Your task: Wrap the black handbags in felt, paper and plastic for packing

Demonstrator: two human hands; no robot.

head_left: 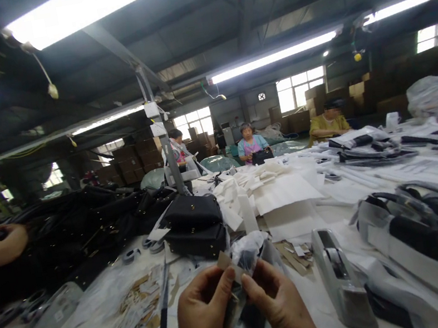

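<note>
My left hand (206, 307) is closed, pinching a small greyish-tan card (225, 262) between thumb and fingers. My right hand (279, 300) is closed too, its thumb pressing at the card's right edge. Right behind the fingertips bulges crumpled clear plastic with white wrapping (250, 244). Below and between my hands lies something dark under clear plastic (253, 322), partly hidden by my wrists. A grey tape dispenser (344, 286) stands to the right of my right hand. To the left, a pile of small paper tags (140, 305) is spread on the table.
Two stacked black bags (193, 225) stand ahead, beside a metal post (169, 156). White foam sheets (287, 191) heap up behind. Wrapped black bags (431, 239) fill the right; a dark pile (98, 225) lies left, near a co-worker's hand (8, 243). Several people sit across the table.
</note>
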